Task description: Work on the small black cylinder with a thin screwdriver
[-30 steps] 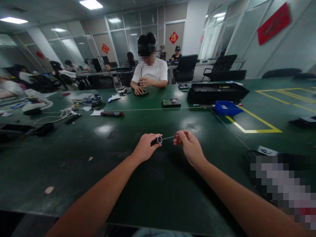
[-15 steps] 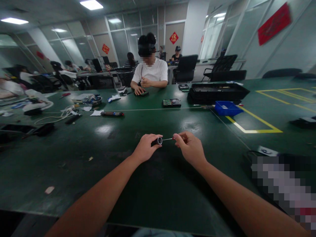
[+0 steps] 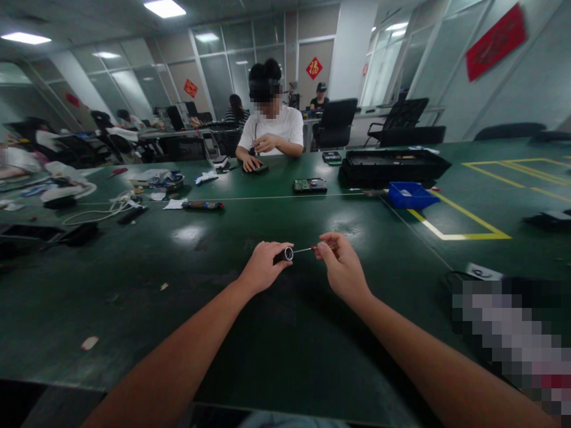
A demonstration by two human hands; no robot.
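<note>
My left hand [image 3: 263, 266] is closed around a small black cylinder [image 3: 286, 254] with a silver end that points right. My right hand [image 3: 341, 267] pinches a thin screwdriver [image 3: 312, 248] with a reddish handle. Its slim metal shaft reaches left to the cylinder's silver end. Both hands hover just above the dark green table [image 3: 223, 321], about a hand's width apart.
Across the table a person in a white shirt [image 3: 272, 128] works with their own hands. A circuit board [image 3: 310, 185], a black tray [image 3: 392, 166], a blue bin [image 3: 413, 195] and yellow floor-style tape [image 3: 464, 236] lie farther back. Cables and clutter [image 3: 111, 205] sit at left.
My right hand has turned slightly and lifted a little, with the screwdriver still at the cylinder's end. My left hand has stayed in place.
</note>
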